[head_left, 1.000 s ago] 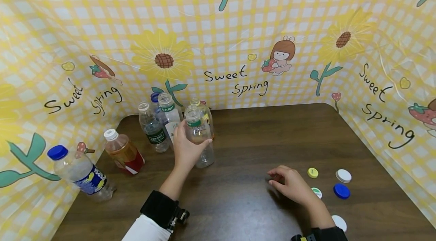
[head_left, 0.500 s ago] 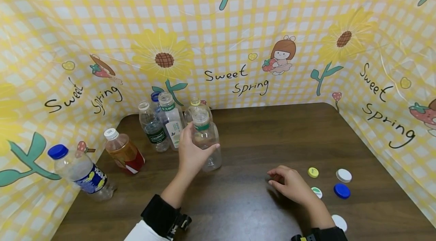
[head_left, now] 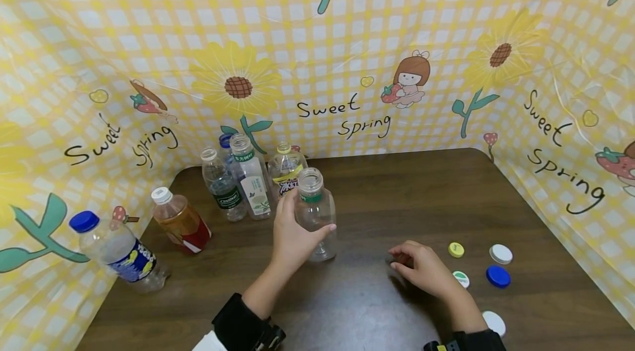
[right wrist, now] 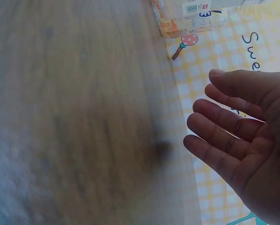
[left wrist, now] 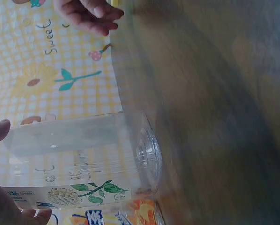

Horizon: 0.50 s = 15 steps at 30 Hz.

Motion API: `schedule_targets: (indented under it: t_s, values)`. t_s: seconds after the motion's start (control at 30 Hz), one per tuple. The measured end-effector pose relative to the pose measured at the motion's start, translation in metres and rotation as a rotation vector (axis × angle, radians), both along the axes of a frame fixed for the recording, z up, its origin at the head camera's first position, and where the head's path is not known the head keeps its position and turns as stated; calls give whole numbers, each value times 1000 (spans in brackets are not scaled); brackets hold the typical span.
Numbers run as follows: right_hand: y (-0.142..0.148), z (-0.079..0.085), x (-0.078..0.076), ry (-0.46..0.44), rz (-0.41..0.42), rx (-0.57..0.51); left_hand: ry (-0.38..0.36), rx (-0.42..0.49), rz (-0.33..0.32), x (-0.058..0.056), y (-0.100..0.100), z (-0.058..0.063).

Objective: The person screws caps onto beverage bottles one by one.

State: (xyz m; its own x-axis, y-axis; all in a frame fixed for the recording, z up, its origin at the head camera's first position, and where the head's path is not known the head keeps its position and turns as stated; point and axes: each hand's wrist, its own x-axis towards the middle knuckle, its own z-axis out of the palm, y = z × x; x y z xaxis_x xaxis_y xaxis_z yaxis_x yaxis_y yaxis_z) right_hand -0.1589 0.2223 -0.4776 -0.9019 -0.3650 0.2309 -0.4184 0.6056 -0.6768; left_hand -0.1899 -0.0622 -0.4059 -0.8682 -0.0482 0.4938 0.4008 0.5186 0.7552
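Note:
My left hand (head_left: 296,236) grips a clear plastic bottle (head_left: 324,210) round its body, thumb on the near side. The bottle is upright and uncapped, with a green band below its threaded mouth. In the left wrist view, a flower-and-leaf label shows on the clear bottle (left wrist: 95,157), its base close to the tabletop. Over the table to the right, my right hand (head_left: 428,269) holds nothing; its fingers are loosely bent. A white-and-green cap (head_left: 461,279) lies partly behind that hand, near a yellow cap (head_left: 456,250).
Behind the held bottle stand a yellow-labelled bottle (head_left: 286,166), a white-labelled bottle (head_left: 257,191) and a green-labelled bottle (head_left: 225,191). Farther left are a tea-coloured bottle (head_left: 181,221) and a blue-capped bottle (head_left: 124,254). A blue cap (head_left: 498,277) and white caps (head_left: 501,255) lie at right.
My left hand has carried the clear bottle rightward and nearer to me, away from the other bottles, uncovering the yellow-labelled one. My right hand has stayed in place.

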Motion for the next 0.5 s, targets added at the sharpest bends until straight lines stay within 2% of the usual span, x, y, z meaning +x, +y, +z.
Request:
schedule_targets:
  t_s: [0.13, 0.5]
  values:
    - [0, 0, 0, 8, 7, 1, -17, 6, -17, 6, 7, 0]
    - [-1, 0, 0, 7, 8, 8, -5, 3, -84, 20, 23, -1]
